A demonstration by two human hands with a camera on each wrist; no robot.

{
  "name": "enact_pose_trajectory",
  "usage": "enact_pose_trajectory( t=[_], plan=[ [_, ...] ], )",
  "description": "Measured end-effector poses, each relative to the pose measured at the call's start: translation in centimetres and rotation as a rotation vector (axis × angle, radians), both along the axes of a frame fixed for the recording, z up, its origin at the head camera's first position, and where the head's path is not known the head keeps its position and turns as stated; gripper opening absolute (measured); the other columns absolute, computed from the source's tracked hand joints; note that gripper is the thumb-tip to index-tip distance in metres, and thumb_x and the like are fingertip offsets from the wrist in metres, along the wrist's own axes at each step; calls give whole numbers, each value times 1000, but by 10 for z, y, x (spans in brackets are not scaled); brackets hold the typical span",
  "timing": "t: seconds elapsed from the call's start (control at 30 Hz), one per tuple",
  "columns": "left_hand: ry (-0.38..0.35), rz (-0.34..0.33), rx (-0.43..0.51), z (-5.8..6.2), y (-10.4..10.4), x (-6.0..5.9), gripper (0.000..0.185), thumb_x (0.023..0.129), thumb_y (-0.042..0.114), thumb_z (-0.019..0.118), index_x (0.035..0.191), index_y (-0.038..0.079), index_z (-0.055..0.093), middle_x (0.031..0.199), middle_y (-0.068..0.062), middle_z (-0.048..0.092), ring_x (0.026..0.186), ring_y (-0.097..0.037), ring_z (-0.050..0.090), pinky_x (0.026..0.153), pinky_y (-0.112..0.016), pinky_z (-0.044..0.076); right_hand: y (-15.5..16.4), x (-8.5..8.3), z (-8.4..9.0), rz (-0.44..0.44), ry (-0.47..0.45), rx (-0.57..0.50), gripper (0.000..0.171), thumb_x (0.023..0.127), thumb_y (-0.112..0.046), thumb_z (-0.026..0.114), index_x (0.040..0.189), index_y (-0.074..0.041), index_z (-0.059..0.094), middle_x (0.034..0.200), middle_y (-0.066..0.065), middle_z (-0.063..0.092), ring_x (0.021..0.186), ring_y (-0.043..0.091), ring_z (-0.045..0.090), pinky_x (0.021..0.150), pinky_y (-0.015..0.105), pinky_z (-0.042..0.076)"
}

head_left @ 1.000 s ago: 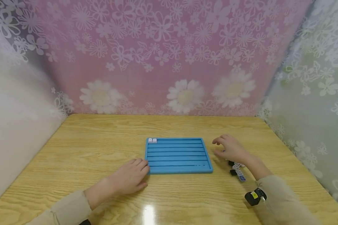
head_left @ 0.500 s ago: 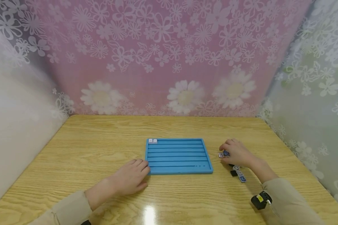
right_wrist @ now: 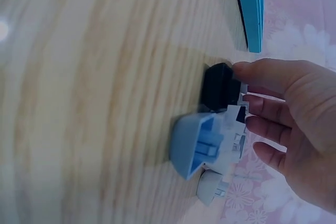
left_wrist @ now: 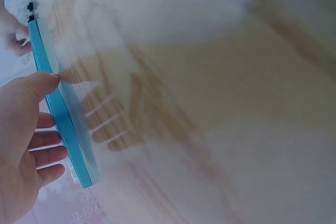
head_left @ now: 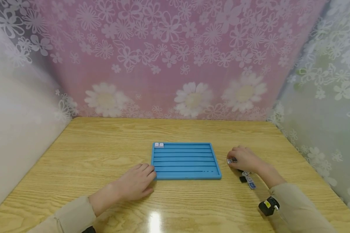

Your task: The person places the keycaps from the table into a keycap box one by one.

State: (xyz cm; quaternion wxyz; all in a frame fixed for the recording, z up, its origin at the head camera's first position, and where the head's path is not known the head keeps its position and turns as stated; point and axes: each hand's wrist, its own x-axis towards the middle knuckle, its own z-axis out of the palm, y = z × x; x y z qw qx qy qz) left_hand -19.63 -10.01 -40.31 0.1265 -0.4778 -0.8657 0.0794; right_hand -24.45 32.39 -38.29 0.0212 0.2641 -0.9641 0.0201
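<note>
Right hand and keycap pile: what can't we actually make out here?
- Head view: right hand covers part of the keycaps; the total count is hidden.
- Keycap legends: too small in head view, turned away in the right wrist view.
- Left wrist view: table is motion-blurred; blue tray shows edge-on only, so its slots are unseen.
- Two white caps in the tray: markings too small.

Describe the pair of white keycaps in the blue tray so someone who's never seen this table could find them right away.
Start at the blue tray lying flat in the middle of the wooden table. Follow its farthest groove to the far left corner: two white keycaps sit there side by side. They are the only pieces in the tray; the other keycaps lie loose on the table by the right hand.
</note>
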Motion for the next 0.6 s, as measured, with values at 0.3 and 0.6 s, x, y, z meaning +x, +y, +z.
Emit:
enact_pose_trajectory(
  t=[0.3, 0.6],
  plan=[
    [-3, 2, -2, 2, 1, 0, 39, 88, 44, 58, 104, 8, 54, 108, -5, 53, 100, -20, 49, 90, -35, 43, -1, 0, 1, -3, -26, -87, 14, 81, -14, 70, 93, -7, 66, 84, 0, 58, 76, 18, 53, 65, 36, 46],
    [-5, 8, -16, 1, 2, 0, 38, 89, 44, 57, 104, 9, 54, 108, -5, 52, 100, -20, 49, 89, -35, 43, -3, 0, -1, 15, -36, -144, 16, 83, -12, 68, 97, -5, 66, 87, 1, 60, 76, 17, 55, 64, 34, 47]
  ],
)
